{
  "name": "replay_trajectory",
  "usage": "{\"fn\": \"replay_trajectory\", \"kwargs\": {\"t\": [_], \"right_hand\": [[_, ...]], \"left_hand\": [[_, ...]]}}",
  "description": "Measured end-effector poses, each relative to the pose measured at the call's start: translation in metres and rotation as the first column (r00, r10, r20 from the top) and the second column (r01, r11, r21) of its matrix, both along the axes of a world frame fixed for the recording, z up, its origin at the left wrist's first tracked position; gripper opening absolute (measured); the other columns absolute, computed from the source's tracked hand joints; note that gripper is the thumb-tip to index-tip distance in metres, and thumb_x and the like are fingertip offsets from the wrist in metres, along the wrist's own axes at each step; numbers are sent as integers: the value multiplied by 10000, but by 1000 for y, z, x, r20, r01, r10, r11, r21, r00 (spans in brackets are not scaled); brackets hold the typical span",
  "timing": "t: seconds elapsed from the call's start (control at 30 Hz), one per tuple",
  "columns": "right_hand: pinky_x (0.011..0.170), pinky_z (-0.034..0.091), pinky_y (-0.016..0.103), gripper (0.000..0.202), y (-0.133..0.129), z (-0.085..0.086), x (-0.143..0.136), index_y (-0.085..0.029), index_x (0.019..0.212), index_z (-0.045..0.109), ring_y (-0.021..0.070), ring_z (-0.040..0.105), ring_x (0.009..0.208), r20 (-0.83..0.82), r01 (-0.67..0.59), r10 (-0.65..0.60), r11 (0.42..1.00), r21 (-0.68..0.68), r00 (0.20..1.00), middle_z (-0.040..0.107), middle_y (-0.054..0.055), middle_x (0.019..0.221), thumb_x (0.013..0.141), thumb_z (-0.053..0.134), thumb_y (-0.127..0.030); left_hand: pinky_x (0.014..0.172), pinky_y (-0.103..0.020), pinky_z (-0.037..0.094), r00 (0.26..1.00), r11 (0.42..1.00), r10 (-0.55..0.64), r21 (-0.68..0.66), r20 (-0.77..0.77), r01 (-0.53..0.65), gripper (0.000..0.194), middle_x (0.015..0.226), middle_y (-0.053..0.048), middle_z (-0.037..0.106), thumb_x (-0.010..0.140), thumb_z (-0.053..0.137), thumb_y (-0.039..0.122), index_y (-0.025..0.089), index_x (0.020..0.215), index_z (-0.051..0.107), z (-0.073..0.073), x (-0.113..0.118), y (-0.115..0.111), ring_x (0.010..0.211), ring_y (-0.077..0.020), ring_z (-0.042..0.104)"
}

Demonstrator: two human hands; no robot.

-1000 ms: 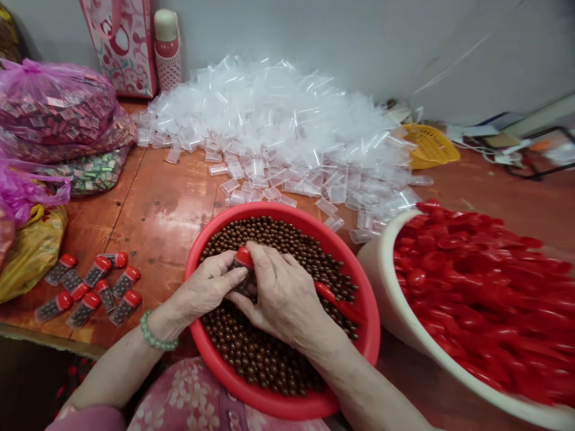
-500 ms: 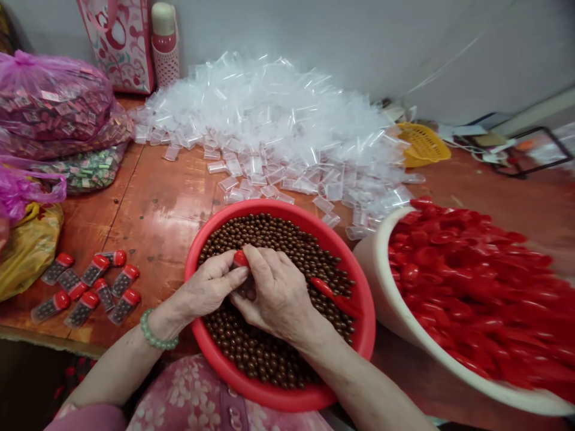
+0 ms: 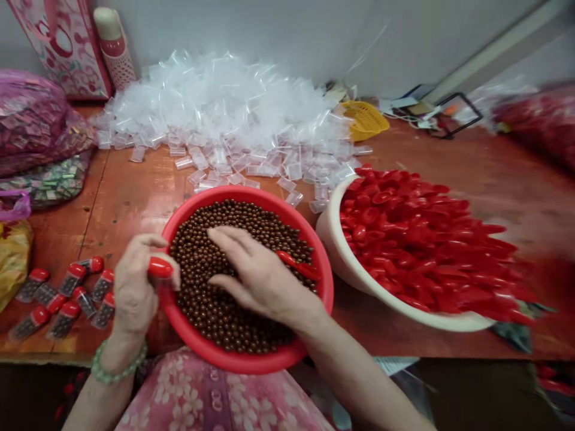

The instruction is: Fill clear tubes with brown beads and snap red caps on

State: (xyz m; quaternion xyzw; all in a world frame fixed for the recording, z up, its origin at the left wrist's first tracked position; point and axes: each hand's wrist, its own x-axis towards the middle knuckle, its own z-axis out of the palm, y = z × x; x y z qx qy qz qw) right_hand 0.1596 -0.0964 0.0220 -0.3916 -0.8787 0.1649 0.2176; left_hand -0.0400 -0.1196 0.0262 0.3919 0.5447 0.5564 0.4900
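My left hand (image 3: 135, 281) is closed around a small clear container with a red cap (image 3: 160, 267), at the left rim of the basin. The fingers hide most of the container's body. My right hand (image 3: 256, 272) is open over the red basin (image 3: 326, 305), fingers spread and nothing seen in them. Shiny brown balls (image 3: 233, 335) fill the basin. On them, right of my right hand, lies a slim red plastic piece (image 3: 299, 264). Several red-capped containers with dark balls inside (image 3: 65, 317) lie loose on the table left of my left hand.
Clear plastic tubes (image 3: 215, 108) are heaped against the wall behind the basin. A white tub (image 3: 330, 230) piled with red plastic pieces (image 3: 417, 245) stands close on the right. Bulging bags (image 3: 33, 120) sit at far left. A yellow basket (image 3: 365, 120) lies at the back.
My hands have come apart. The left has moved left with the red-capped container, away from the right, whose fingers have opened over the balls. The view has shifted to the right.
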Motion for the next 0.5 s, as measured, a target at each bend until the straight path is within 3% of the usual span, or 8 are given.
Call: {"fn": "replay_trajectory", "kwargs": {"t": [0.07, 0.17, 0.27, 0.33, 0.4, 0.47, 0.5], "right_hand": [[1036, 460, 442, 444, 4, -4, 23, -127, 1324, 488, 276, 534, 1228, -12, 133, -134, 989, -59, 991, 544, 183, 1322, 906, 563, -256], [1013, 476, 442, 330, 9, -10, 58, -165, 1196, 583, 263, 587, 1140, 12, 187, -188, 973, -137, 982, 626, 128, 1195, 901, 587, -311], [966, 488, 489, 300, 7, -11, 79, -157, 1108, 632, 299, 606, 1067, 194, 225, -196, 964, -141, 961, 661, 128, 1099, 865, 632, -333], [934, 495, 503, 293, 4, -10, 82, -153, 1076, 647, 308, 613, 1018, 271, 253, -207, 956, -148, 940, 673, 129, 1040, 856, 643, -348], [949, 487, 496, 336, 2, -11, 76, -156, 1117, 632, 301, 600, 1037, 254, 246, -198, 954, -174, 947, 672, 126, 1062, 856, 649, -367], [979, 475, 478, 389, 3, -13, 64, -164, 1187, 594, 287, 580, 1087, 190, 188, -149, 960, -209, 970, 660, 120, 1128, 856, 657, -359], [987, 472, 469, 405, 4, -14, 57, -168, 1208, 580, 280, 574, 1102, 161, 149, -114, 962, -228, 980, 654, 117, 1151, 853, 664, -344]], "left_hand": [[418, -231, 391, 990, 988, 138, 65, -18, -137, 157, 440, 42, 579, 839, 477, 328, 196, 917, 507, 0, -23, -6, 384, -144, 512], [390, -232, 365, 921, 937, 350, 62, -174, -344, 101, 443, 71, 561, 818, 489, 274, 216, 898, 510, -13, -63, -19, 351, -144, 478], [474, -235, 390, 726, 884, 421, 69, -544, -462, 82, 540, 69, 566, 851, 502, 235, 235, 887, 576, -29, -101, -31, 461, -134, 506], [517, -243, 360, 551, 900, 336, 88, -764, -426, 35, 580, 53, 546, 843, 589, 261, 242, 850, 618, -36, -119, -34, 543, -144, 501], [535, -259, 332, 438, 941, 248, 108, -864, -321, 67, 616, 37, 537, 803, 675, 280, 248, 849, 638, -39, -126, -32, 606, -165, 503], [575, -279, 364, 427, 968, 219, 140, -877, -210, 145, 715, 20, 579, 798, 688, 269, 261, 938, 650, -37, -119, -27, 708, -193, 543], [619, -289, 398, 491, 978, 200, 140, -848, -156, 201, 800, 11, 609, 813, 670, 251, 267, 1011, 643, -35, -111, -24, 792, -208, 567]]}}
